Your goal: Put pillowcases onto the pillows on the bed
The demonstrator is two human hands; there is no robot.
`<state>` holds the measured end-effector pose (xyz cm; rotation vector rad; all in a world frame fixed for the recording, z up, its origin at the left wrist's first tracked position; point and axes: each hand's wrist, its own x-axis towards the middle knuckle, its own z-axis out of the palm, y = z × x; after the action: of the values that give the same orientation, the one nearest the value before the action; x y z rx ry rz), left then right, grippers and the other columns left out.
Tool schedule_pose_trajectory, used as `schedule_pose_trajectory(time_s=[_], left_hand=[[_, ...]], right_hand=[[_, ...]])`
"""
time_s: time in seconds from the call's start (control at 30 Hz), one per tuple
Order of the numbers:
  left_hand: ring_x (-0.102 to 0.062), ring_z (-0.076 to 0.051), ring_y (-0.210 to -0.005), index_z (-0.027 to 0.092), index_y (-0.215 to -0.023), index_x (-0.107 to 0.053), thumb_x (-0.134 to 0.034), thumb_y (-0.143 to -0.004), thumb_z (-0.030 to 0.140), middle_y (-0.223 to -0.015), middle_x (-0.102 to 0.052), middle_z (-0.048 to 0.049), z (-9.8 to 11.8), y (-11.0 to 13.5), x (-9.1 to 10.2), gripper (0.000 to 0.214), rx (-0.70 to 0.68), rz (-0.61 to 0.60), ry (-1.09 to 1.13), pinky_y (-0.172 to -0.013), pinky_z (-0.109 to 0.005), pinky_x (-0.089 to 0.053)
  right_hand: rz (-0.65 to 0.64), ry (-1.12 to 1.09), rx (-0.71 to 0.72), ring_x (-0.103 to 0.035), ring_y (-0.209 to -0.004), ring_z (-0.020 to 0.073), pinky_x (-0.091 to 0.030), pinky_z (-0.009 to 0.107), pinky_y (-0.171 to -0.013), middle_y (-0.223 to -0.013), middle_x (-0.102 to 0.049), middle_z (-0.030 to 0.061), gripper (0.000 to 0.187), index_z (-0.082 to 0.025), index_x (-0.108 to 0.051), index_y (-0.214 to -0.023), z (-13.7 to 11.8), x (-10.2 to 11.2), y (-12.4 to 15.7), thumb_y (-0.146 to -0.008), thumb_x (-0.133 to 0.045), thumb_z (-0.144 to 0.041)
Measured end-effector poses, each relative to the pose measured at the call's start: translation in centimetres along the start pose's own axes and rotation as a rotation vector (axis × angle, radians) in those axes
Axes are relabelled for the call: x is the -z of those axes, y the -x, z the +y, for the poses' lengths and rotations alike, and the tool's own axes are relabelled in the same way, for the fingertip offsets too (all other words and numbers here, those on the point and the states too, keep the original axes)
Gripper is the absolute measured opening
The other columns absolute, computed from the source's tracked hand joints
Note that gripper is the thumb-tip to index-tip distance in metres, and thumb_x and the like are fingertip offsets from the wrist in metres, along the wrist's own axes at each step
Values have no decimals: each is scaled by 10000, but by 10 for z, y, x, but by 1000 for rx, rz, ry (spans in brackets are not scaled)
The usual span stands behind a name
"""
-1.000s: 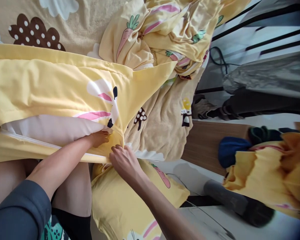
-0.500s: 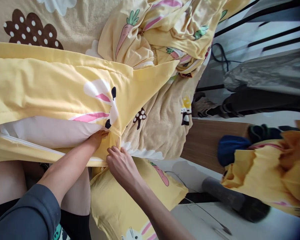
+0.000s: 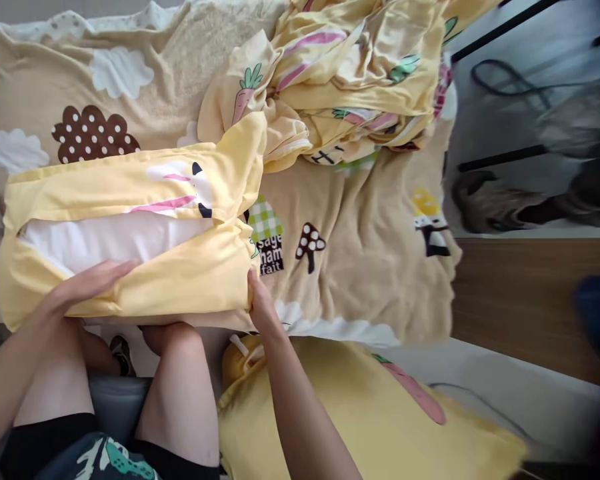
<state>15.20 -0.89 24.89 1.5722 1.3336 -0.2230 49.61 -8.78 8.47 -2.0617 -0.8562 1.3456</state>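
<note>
A yellow pillowcase (image 3: pixel 180 280) with a rabbit print lies across the bed edge above my knees. Through its long gap shows a white pillow (image 3: pixel 105 241). My left hand (image 3: pixel 93 283) rests along the lower side of that gap, fingers stretched out and lying flat on the cloth. At the right end of the case, my right hand (image 3: pixel 264 308) grips the edge, thumb on the near side and the other fingers hidden. An empty-looking corner of the case sticks up at the upper right, twisted.
Crumpled yellow bedding (image 3: pixel 350 87) with carrot prints is heaped at the back on a beige blanket (image 3: pixel 360 220). Below the bed edge, to my right, sits another yellow pillow (image 3: pixel 340 407). Farther right are a wooden panel (image 3: pixel 525 293) and a dark cable (image 3: pixel 505 77).
My right hand has left the bunched cloth near the gap's corner for the case's right end. The left hand has shifted left and flattened out. My view takes in more of the bed.
</note>
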Motion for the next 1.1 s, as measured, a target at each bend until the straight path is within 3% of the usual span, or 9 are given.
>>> schedule_pose_trajectory(time_s=[0.07, 0.2, 0.37, 0.53, 0.67, 0.77, 0.9, 1.0, 1.1], left_hand=[[-583, -181, -674, 209, -713, -602, -422, -894, 592, -703, -628, 8, -33, 40, 29, 461, 82, -6, -131, -603, -278, -445], [-578, -211, -726, 228, -718, -547, -551, -769, 510, -741, -626, -21, -68, 97, 58, 286, 77, 480, -341, -668, -319, -442], [-512, -199, -682, 256, -705, -458, -525, -839, 332, -662, -507, 1, -76, 93, 46, 168, -199, 891, -345, -692, -351, -423], [-560, -231, -722, 238, -683, -518, -521, -884, 370, -662, -570, -29, -114, 42, 29, 240, -177, 803, -677, -716, -374, -397], [-593, -271, -946, 221, -782, -586, -523, -905, 374, -929, -637, -97, -129, 31, 40, 206, -89, 968, -648, -906, -442, -397], [-551, -289, -1161, 211, -919, -583, -478, -914, 347, -1170, -611, -135, -119, 22, 48, 172, -139, 992, -498, -1013, -450, -371], [-481, -284, -1291, 186, -1261, -477, -463, -834, 264, -1361, -538, -141, -99, -4, 45, 434, -166, 796, -449, -1051, -441, -338], [-540, -303, -1186, 183, -1194, -553, -464, -793, 233, -1234, -598, -133, -97, -16, 42, 414, -40, 748, -549, -964, -453, -377], [-565, -330, -1064, 176, -1003, -620, -457, -818, 273, -1050, -613, -137, -111, -15, 46, 265, 154, 840, -591, -865, -453, -422]], right_hand=[[16, 15, 14, -691, -910, 264, -559, 356, -720, -1038, -735, 122, 709, -171, -669, -1109, -4, -13, -2, -800, -425, -760], [136, 165, 63, -629, -736, 258, -474, 348, -638, -724, -686, 122, 599, -181, -641, -693, -5, -2, 5, -724, -510, -765], [270, 339, 80, -484, -538, 206, -387, 359, -549, -492, -530, 79, 607, -243, -484, -533, 13, 27, 38, -717, -392, -814], [144, 380, 43, -496, -458, 216, -392, 354, -476, -428, -525, 41, 551, -253, -507, -463, 33, 56, 48, -579, -504, -791], [327, 420, 9, -611, -663, 294, -462, 413, -607, -693, -662, 117, 512, -195, -626, -709, 13, 80, 28, -639, -497, -686], [449, 378, 240, -614, -1018, 313, -474, 443, -832, -1128, -651, 185, 563, -145, -594, -1123, -42, 58, 23, -781, -483, -578], [265, 550, 744, -458, -1281, 312, -332, 488, -1045, -1388, -528, 157, 604, -203, -437, -1395, -123, -9, 26, -838, -557, -404], [378, 672, 694, -490, -1220, 313, -339, 490, -1005, -1346, -552, 161, 542, -185, -487, -1357, -137, -33, 7, -815, -504, -219], [498, 730, 564, -543, -1105, 313, -410, 456, -911, -1212, -612, 167, 523, -153, -575, -1244, -111, -18, -22, -727, -497, -136]])
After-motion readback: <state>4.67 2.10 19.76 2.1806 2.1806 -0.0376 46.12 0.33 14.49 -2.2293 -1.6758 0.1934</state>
